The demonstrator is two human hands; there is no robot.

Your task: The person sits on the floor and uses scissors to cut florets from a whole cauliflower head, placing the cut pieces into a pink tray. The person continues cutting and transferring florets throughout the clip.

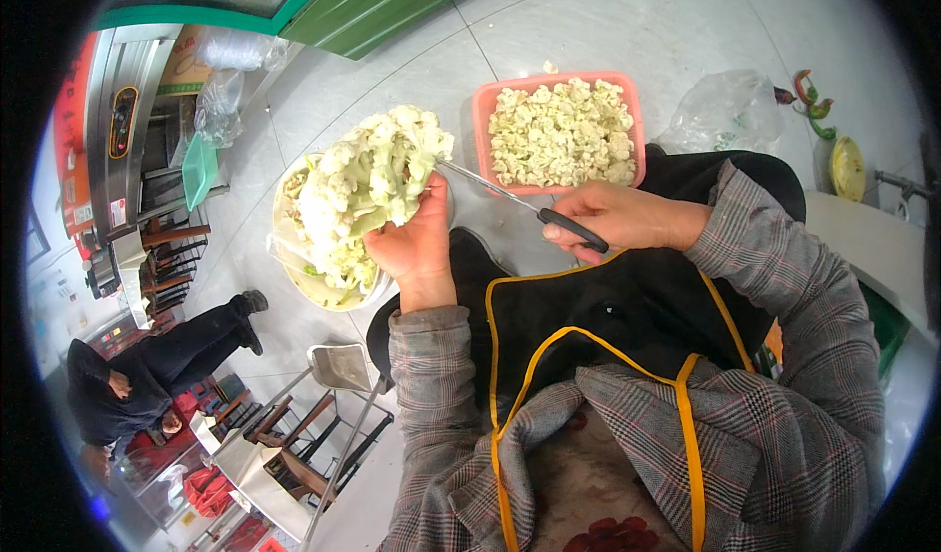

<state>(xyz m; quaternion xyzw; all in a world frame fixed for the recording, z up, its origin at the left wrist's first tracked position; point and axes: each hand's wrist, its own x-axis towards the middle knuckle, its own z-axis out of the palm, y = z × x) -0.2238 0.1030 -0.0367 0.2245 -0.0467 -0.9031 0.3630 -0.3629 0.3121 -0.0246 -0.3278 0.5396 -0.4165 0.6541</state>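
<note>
My left hand [417, 239] holds a large cauliflower head [353, 173], its cut stems facing right, above a round pale bin [334, 303] with a plastic bag and cauliflower pieces in it. My right hand [614, 217] grips the black handle of a knife [491, 184]. Its narrow blade points up and left, and the tip meets the cauliflower's stems near my left fingers. Just above my right hand, a pink plastic basket [483, 122] on the tiled floor is filled with small cauliflower florets [562, 133].
A clear plastic bag [728, 111], red and green peppers [814, 103] and a yellow round object [848, 169] lie to the right. A green panel [397, 0] stands at the top. At left are a long-handled dustpan [340, 367], chairs [301, 434] and a person in dark clothes [147, 375].
</note>
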